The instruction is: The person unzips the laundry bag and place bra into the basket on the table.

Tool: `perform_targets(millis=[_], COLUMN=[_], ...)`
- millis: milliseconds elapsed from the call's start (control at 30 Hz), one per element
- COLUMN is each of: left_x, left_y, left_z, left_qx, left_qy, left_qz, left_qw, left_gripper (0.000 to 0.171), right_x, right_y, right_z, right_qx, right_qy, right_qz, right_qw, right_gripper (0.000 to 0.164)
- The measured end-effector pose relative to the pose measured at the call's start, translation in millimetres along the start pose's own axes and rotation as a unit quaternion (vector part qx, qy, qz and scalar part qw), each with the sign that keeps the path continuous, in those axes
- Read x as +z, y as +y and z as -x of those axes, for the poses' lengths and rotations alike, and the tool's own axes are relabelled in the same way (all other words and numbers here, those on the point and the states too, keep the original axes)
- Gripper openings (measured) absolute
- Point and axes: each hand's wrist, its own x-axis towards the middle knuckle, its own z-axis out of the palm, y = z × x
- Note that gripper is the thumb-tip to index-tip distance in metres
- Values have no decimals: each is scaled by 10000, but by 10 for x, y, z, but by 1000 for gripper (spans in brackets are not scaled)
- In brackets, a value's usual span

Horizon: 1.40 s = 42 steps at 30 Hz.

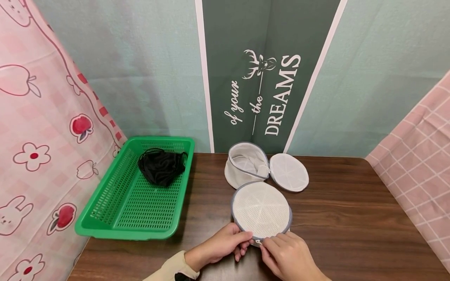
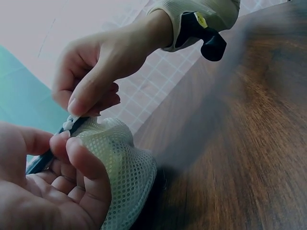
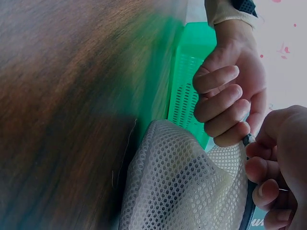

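A white round mesh laundry bag with grey-blue trim stands on the table, its lid lying over the top. My left hand pinches the near edge of its rim between thumb and fingers. Beside it, my right hand pinches the rim at the small white zipper pull. In the right wrist view the mesh side bulges below both hands. Just behind stands a second white mesh laundry bag, unzipped, its round lid folded out to the right; some white material shows inside.
On the left of the brown table sits a green plastic basket with slotted walls. A black drawstring pouch lies in it. Fabric curtains hang at the back and both sides.
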Motion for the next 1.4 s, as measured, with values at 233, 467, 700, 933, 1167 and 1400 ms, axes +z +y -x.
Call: perform_targets(millis=[233,467,700,933,1167,1400], left_x=[14,-6,-17,-29,-35,-32], left_y=[13,14,8,18,25,17], left_z=[-7,-23,-26,-25,-18,-16], left_qx=[-6,-39,-63,-109,-105,-110], left_qy=[72,141,151,178,215,166], left_qz=[-65,-91,-83,-103,-116,-119], left_qw=[10000,9999,9998,9997,9996,9997], left_gripper=[34,31,26,25,26,26], right_x=[-52,-90,-119,-180,-214,-222], right_y=[20,58,104,132,190,236], right_z=[0,19,61,31,85,143], right_qx=[68,141,184,172,258,320], right_qy=[-145,-176,-194,77,121,-120], right_qz=[-32,44,141,288,359,354], right_qw=[9999,9997,9995,9994,9990,9988], right_gripper=[38,37,38,39,38,37])
